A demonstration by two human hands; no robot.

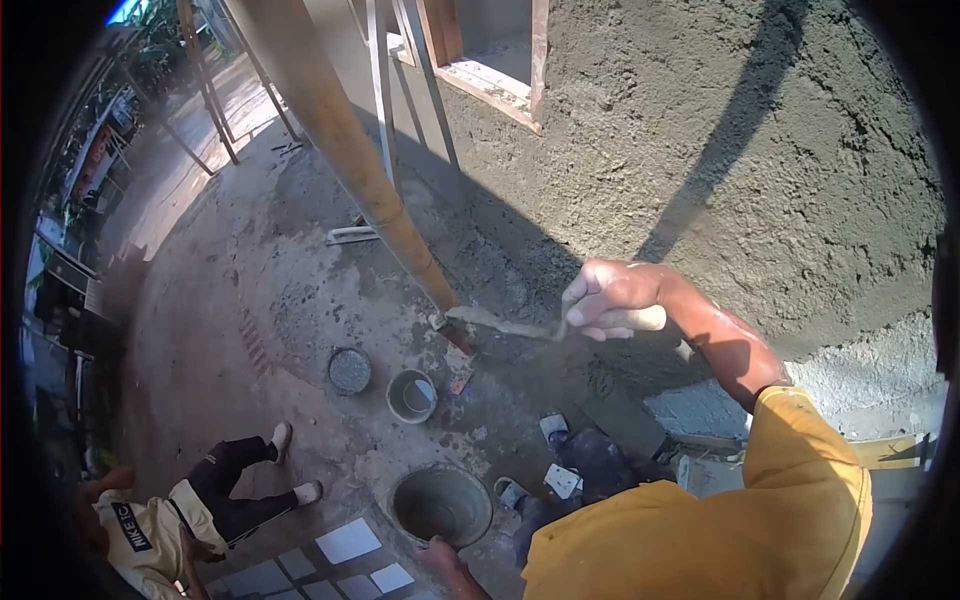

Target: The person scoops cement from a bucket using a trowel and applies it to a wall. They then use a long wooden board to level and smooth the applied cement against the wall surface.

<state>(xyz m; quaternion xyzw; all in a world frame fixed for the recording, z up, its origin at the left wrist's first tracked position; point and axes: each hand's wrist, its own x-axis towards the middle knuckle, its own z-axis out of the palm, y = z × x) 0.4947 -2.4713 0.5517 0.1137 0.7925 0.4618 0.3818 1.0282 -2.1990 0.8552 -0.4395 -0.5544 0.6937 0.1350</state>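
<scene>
My right hand (pixel 612 300), at the end of a raised bare forearm, is closed around the pale handle of a trowel (pixel 505 325). The trowel's narrow blade points left, in front of the lower wall. Down at the bottom centre, my left hand (pixel 438 555) is at the near rim of a large round basin (pixel 398 525), with its fingers closed on that rim. Grey, wet-looking material lies inside the basin. Rough grey mortar covers the wall (pixel 640 150) beyond my right hand.
A bamboo pole (pixel 360 170) slants down to the ground. Beyond the basin stand a small filled bucket (pixel 349 371) and another bucket (pixel 411 397). White tiles (pixel 348 541) lie at the bottom. At lower left is another person (pixel 150 530). A window frame (pixel 490 88) is above.
</scene>
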